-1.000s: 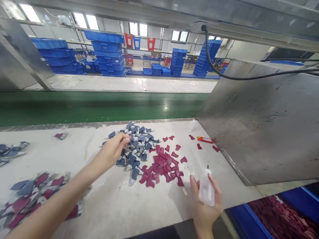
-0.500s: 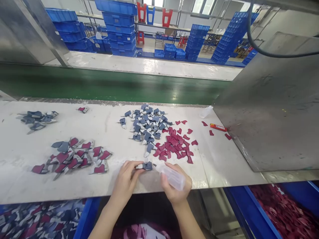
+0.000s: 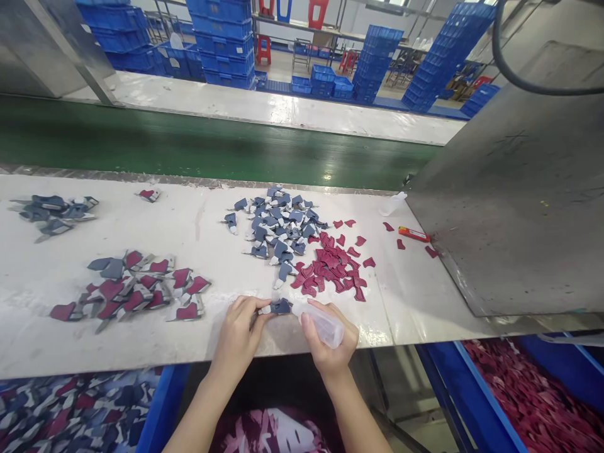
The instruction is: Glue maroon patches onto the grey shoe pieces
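Note:
My left hand (image 3: 240, 333) pinches a small blue-grey piece (image 3: 280, 307) against the white worktable (image 3: 198, 233) near its front edge. My right hand (image 3: 330, 343) grips a small clear squeeze bottle (image 3: 321, 323), its nozzle pointing left at that piece. Just beyond lie a heap of blue-grey pieces (image 3: 278, 226) and a heap of dark red pieces (image 3: 333, 267).
Joined red-and-grey pieces (image 3: 132, 289) lie at the left, with a smaller grey pile (image 3: 54, 211) farther left. An orange-red cutter (image 3: 414, 234) lies by the slanted metal panel (image 3: 514, 201). Blue bins (image 3: 476, 390) sit below the table edge. A green conveyor belt (image 3: 198, 148) runs behind.
My left hand took a blue-grey piece from the heap and brought it to the front edge. My right hand tipped the bottle's nozzle onto it. The view tilted down.

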`<action>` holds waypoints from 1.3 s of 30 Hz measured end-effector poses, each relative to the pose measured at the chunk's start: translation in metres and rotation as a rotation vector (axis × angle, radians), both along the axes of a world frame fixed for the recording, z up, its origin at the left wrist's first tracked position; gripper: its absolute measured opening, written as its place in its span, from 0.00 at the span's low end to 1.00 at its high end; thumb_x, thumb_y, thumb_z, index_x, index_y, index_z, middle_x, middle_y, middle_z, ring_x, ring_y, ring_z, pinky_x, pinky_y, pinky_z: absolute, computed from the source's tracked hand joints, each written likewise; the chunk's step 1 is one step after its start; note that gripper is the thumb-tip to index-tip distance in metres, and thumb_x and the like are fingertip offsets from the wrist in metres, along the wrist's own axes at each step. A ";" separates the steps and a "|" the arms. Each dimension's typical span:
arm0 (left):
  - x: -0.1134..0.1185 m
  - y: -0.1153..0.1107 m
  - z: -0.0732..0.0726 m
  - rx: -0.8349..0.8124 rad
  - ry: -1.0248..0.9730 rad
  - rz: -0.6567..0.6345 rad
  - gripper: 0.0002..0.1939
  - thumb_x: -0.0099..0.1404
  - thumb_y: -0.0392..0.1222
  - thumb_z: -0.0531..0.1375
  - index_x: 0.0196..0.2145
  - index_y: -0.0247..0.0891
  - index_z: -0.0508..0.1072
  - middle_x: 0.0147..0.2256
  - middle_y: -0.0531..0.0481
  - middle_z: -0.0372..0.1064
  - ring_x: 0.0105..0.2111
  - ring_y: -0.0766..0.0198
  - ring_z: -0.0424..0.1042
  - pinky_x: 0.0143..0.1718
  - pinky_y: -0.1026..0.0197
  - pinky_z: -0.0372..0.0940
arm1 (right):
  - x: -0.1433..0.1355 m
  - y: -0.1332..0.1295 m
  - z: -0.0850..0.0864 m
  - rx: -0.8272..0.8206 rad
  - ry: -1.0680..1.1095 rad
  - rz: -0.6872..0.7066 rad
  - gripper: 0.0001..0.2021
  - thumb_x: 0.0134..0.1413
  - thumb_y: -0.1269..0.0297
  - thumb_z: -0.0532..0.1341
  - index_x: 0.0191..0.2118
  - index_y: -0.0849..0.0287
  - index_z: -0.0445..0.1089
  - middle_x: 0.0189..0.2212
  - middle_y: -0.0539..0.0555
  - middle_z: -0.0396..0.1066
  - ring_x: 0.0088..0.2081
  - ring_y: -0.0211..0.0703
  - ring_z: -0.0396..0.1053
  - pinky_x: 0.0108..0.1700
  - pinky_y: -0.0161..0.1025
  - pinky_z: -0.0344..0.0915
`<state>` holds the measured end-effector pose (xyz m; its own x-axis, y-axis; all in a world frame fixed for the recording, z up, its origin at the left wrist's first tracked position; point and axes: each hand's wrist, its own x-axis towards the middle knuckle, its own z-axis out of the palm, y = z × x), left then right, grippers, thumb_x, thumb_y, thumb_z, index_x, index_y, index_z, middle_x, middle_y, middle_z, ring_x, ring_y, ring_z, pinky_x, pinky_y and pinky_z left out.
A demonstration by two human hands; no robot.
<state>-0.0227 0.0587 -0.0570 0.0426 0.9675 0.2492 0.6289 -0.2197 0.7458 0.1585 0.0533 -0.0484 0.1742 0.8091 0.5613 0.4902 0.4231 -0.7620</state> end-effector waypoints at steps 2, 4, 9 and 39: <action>0.000 0.000 0.000 -0.002 -0.001 -0.003 0.04 0.67 0.42 0.57 0.37 0.42 0.72 0.35 0.47 0.74 0.40 0.54 0.73 0.41 0.54 0.67 | 0.000 0.000 0.000 -0.004 -0.003 0.010 0.09 0.54 0.66 0.64 0.41 0.61 0.75 0.27 0.55 0.75 0.24 0.43 0.71 0.26 0.40 0.71; 0.000 0.000 -0.001 -0.006 -0.001 -0.005 0.04 0.67 0.41 0.57 0.37 0.42 0.72 0.35 0.48 0.74 0.40 0.54 0.73 0.41 0.54 0.67 | 0.000 0.000 0.000 -0.001 -0.006 0.022 0.09 0.54 0.67 0.64 0.42 0.61 0.75 0.27 0.56 0.75 0.24 0.42 0.71 0.27 0.40 0.71; 0.000 0.000 -0.002 -0.011 0.001 -0.010 0.03 0.68 0.41 0.57 0.37 0.42 0.71 0.36 0.48 0.73 0.41 0.54 0.72 0.42 0.54 0.66 | 0.001 -0.001 -0.001 -0.002 -0.008 0.027 0.09 0.55 0.67 0.64 0.42 0.62 0.75 0.28 0.56 0.76 0.25 0.42 0.71 0.27 0.40 0.71; 0.003 -0.001 -0.004 0.038 0.023 0.017 0.02 0.66 0.37 0.59 0.37 0.41 0.71 0.36 0.50 0.72 0.39 0.57 0.72 0.40 0.57 0.65 | -0.004 -0.004 -0.001 0.006 0.148 -0.027 0.07 0.53 0.69 0.65 0.39 0.60 0.76 0.29 0.54 0.75 0.28 0.44 0.74 0.29 0.39 0.71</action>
<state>-0.0200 0.0573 -0.0611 0.0320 0.9579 0.2854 0.6497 -0.2369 0.7223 0.1541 0.0489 -0.0491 0.2772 0.7996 0.5328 0.3835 0.4163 -0.8244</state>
